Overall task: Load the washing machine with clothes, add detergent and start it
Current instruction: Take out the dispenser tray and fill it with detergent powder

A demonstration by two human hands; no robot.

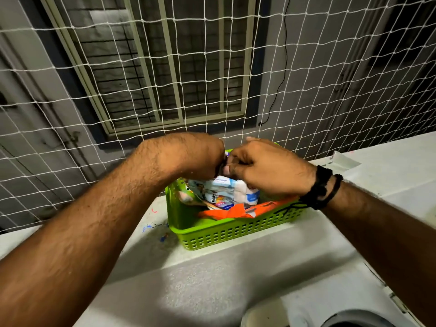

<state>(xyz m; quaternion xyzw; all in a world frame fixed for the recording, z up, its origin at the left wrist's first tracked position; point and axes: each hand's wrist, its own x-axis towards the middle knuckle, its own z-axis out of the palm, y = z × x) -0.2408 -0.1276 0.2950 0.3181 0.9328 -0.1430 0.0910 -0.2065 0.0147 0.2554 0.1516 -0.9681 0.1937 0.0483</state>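
Your two hands meet just above the far end of the green basket (pixel 226 230), which sits on the pale ledge (pixel 165 286) right against the white netting (pixel 99 95). Your left hand (pixel 195 156) is curled tight, knuckles turned away from you, pinching the top edge of the detergent packet (pixel 226 192). Your right hand (pixel 266 166), with the black cords (pixel 323 187) round its wrist, is also curled, its fingers and thumb gripping the same top edge from the other side; the two hands touch each other over the packet's mouth.

The packet itself is white and light blue with printed pictures, and it stands upright inside the basket, toward the far side, its lower part resting among the other things there. Whether its top is torn open you cannot tell, as your fingers cover it. In front of the packet, still inside the basket, lies an orange wrapper (pixel 238 212), flat against the near wall.

Beyond the basket, behind the netting, stands a barred window (pixel 169 67). Near to you from the basket, at the lower edge of the view, a curved grey rim (pixel 349 319) shows.
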